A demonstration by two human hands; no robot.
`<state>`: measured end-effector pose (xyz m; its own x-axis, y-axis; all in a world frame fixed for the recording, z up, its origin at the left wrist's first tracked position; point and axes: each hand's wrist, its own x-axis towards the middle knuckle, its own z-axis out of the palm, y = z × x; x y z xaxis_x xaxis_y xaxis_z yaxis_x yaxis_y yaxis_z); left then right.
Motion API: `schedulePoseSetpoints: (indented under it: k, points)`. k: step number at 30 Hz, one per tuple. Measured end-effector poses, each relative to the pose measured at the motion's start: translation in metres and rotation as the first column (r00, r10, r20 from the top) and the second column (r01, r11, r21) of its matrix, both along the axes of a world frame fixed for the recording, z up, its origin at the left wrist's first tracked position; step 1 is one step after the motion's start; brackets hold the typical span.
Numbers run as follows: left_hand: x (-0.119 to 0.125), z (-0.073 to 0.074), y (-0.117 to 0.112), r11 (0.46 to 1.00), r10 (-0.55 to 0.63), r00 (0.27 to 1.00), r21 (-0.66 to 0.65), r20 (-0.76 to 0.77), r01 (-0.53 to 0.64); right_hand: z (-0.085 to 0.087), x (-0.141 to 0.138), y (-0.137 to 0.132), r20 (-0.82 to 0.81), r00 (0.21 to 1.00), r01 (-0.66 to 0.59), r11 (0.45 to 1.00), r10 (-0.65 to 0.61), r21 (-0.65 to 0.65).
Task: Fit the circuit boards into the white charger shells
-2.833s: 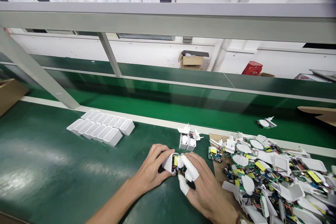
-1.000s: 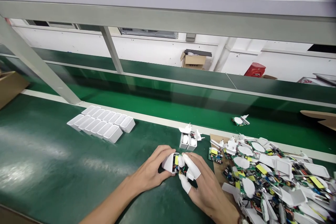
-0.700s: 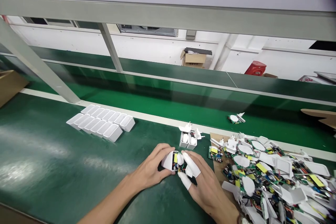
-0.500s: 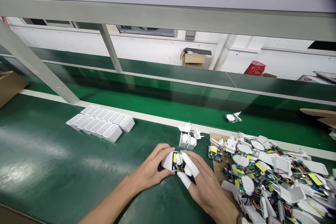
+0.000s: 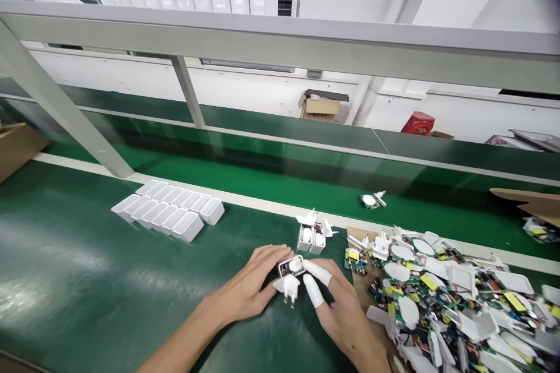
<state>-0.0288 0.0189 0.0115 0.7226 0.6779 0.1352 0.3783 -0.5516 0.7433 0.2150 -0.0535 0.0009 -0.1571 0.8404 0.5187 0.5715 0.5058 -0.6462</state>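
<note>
Between my hands is a small white charger case [image 5: 282,268], its open top showing a circuit board with a white pad seated inside. A white plug cover [image 5: 289,287] with two pins hangs out over its near side. My left hand [image 5: 249,282] grips the case from the left, fingers behind and thumb in front. White finger cots cover the thumb and index finger of my right hand [image 5: 336,303]. These two fingers are apart at the case's right side; whether the index tip touches it I cannot tell. Just beyond stand two filled cases [image 5: 311,240] with plug covers sticking out.
Two rows of white cases [image 5: 168,210] sit at left on the green table [image 5: 109,291]. A heap of circuit boards with white covers [image 5: 455,297] spreads over cardboard at right. Behind a pale rail, the green belt [image 5: 262,180] carries a loose board [image 5: 371,200]. A metal frame crosses above.
The circuit board has gone down into the case, and the plug cover now hangs toward me. My right fingers have drawn slightly back. The loose board on the belt has shifted left.
</note>
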Motion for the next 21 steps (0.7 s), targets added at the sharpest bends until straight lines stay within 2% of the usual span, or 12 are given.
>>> schedulePoseSetpoints:
  k: [4, 6, 9, 14, 18, 21]
  points:
    - [-0.001, 0.009, 0.001, 0.993, 0.043, 0.999, -0.108, 0.001, -0.043, -0.013, -0.006, 0.003, 0.072, 0.996, -0.043, 0.999, 0.045, -0.033]
    - [0.000, 0.010, 0.000, 0.988, 0.045, 0.999, -0.147, 0.028, -0.040, -0.015, -0.008, 0.006, 0.077, 0.996, -0.050, 0.999, 0.050, -0.004]
    - [0.002, 0.008, 0.000, 0.975, 0.068, 0.995, -0.214, 0.071, -0.052, -0.012, -0.010, 0.012, 0.048, 0.997, -0.064, 0.996, 0.061, 0.056]
    - [0.002, 0.001, 0.000, 0.920, 0.160, 0.976, -0.381, 0.145, -0.094, -0.014, -0.010, 0.018, 0.065, 0.984, -0.171, 0.984, 0.167, 0.053]
    - [0.002, 0.000, 0.000, 0.928, 0.146, 0.969, -0.366, 0.198, -0.065, -0.018, -0.012, 0.016, 0.097, 0.989, -0.121, 0.982, 0.108, 0.142]
    - [0.001, 0.000, 0.000, 0.931, 0.155, 0.954, -0.360, 0.255, -0.055, -0.012, -0.013, 0.014, 0.065, 0.994, -0.094, 0.978, 0.084, 0.186]
